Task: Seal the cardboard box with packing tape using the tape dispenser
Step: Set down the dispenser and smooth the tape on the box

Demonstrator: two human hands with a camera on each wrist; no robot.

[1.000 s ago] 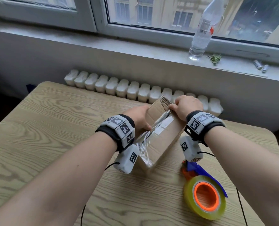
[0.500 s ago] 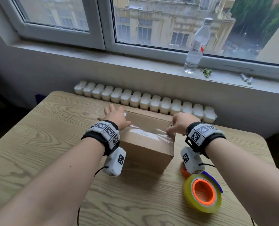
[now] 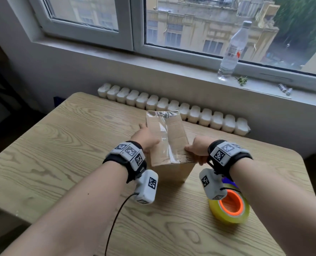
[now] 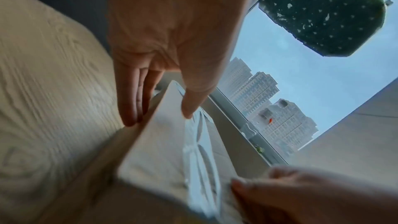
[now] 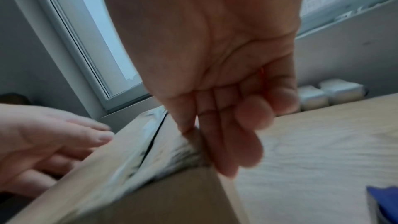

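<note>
hands (image 3: 148, 140) holding taped cardboard box (image 3: 169, 143)

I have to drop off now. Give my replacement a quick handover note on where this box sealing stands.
Left hand: holds the cardboard box on its left side.
Right hand: grips the box's near right corner.
Tape dispenser: lies on the table, near right of the box, in neither hand.
Done: clear tape runs along the top seam.
Left: whether other seams need tape cannot be told; check them.
</note>
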